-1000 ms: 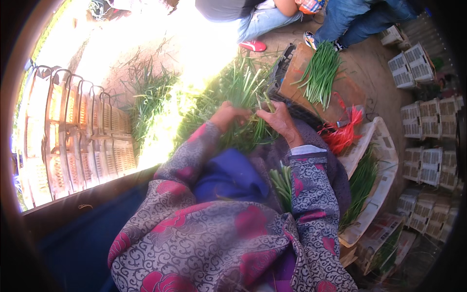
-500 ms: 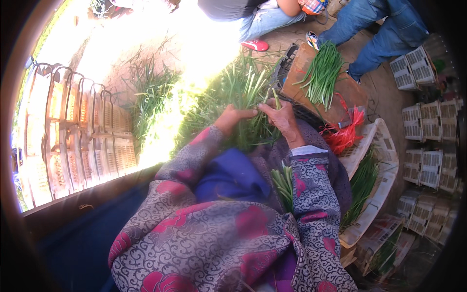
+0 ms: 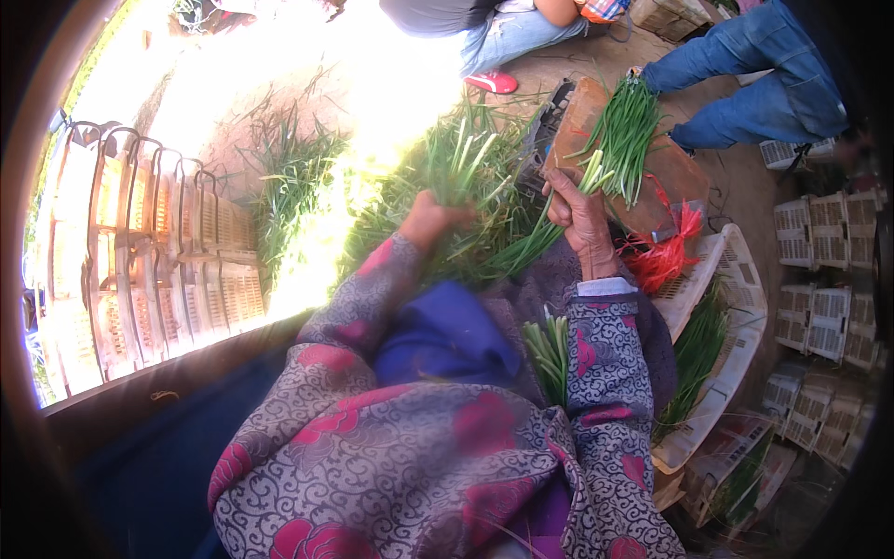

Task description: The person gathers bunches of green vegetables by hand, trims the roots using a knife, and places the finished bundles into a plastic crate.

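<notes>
Right fingers (image 3: 560, 211) grip chive-like stalks (image 3: 533, 242) near the brown board (image 3: 569, 135) edge; left fingers (image 3: 454, 216), blurred, clasp another bunch (image 3: 453, 173).

Jacket (image 3: 391, 447): patterned cloth, matt. Blue cloth (image 3: 447, 335): smooth, matt. Red strands (image 3: 663, 259): thin plastic, shiny. White crate (image 3: 743, 317): hard plastic. Jeans (image 3: 745, 56): denim. Brown board (image 3: 570, 130): matt, wood or cardboard unclear. Green stalks (image 3: 535, 244): smooth, slight sheen.

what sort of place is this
Likely a produce-handling yard: a heap of loose green stalks lies before the person, a tidy bunch rests on a brown board, and rows of pale crates stand at right.
</notes>
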Tool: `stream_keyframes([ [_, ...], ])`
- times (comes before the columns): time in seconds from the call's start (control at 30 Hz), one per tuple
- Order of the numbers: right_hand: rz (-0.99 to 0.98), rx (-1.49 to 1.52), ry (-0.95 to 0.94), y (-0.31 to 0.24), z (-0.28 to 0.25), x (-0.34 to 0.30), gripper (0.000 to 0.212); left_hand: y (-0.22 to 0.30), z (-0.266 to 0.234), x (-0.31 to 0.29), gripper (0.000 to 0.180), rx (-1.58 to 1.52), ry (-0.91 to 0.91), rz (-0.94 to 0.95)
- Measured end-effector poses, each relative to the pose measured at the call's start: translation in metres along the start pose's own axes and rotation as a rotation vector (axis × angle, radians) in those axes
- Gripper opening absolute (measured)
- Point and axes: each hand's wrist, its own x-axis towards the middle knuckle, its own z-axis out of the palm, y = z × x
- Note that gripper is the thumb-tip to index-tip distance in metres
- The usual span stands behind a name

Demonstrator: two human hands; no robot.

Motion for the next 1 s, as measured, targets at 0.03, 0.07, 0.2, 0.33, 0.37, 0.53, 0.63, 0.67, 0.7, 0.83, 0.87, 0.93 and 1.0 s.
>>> stream_keyframes([
  [0.03, 0.024, -0.138, 0.02, 0.001, -0.003, 0.001, 0.02, 0.002, 0.002, -0.002, 0.019, -0.031, 0.025, -0.001],
  [0.07, 0.048, -0.277, 0.041, 0.006, -0.009, 0.004, 0.022, -0.003, -0.002, 0.002, 0.019, -0.055, -0.003, -0.007],
  [0.2, -0.148, -0.908, 0.14, 0.055, -0.022, 0.014, 0.039, -0.014, -0.002, 0.015, 0.019, -0.11, -0.061, -0.051],
  [0.33, -0.096, -0.755, 0.082, 0.032, 0.022, 0.008, 0.048, -0.006, 0.011, 0.001, 0.019, -0.12, -0.008, -0.073],
  [0.37, -0.074, -0.789, 0.084, 0.036, 0.021, 0.009, 0.047, 0.001, 0.018, -0.004, 0.019, -0.113, 0.007, -0.068],
  [0.53, -0.009, -0.876, 0.05, 0.045, 0.017, 0.013, 0.036, -0.004, 0.02, -0.001, 0.018, 0.031, -0.006, 0.039],
  [0.63, 0.11, -0.844, -0.027, 0.032, 0.018, 0.007, 0.031, -0.002, 0.012, -0.001, 0.018, 0.057, -0.043, 0.043],
  [0.67, 0.167, -0.812, -0.062, 0.027, 0.021, 0.004, 0.03, -0.001, 0.01, -0.001, 0.018, 0.056, -0.067, 0.037],
  [0.7, 0.152, -0.804, -0.075, 0.027, 0.021, 0.004, 0.029, 0.0, 0.007, -0.002, 0.018, 0.055, -0.09, 0.031],
  [0.83, -0.033, -0.825, -0.071, 0.028, 0.015, 0.003, 0.028, -0.007, -0.008, 0.007, 0.019, -0.042, -0.183, -0.035],
  [0.87, -0.11, -0.843, -0.058, 0.03, 0.012, 0.003, 0.029, -0.009, -0.012, 0.008, 0.019, -0.039, -0.194, -0.036],
  [0.93, -0.09, -0.722, 0.039, 0.034, 0.006, 0.008, 0.029, -0.006, -0.011, 0.007, 0.019, -0.042, -0.19, -0.063],
  [1.0, -0.041, -0.698, 0.105, 0.034, -0.001, 0.009, 0.029, 0.004, -0.005, 0.0, 0.018, -0.053, -0.163, -0.115],
])
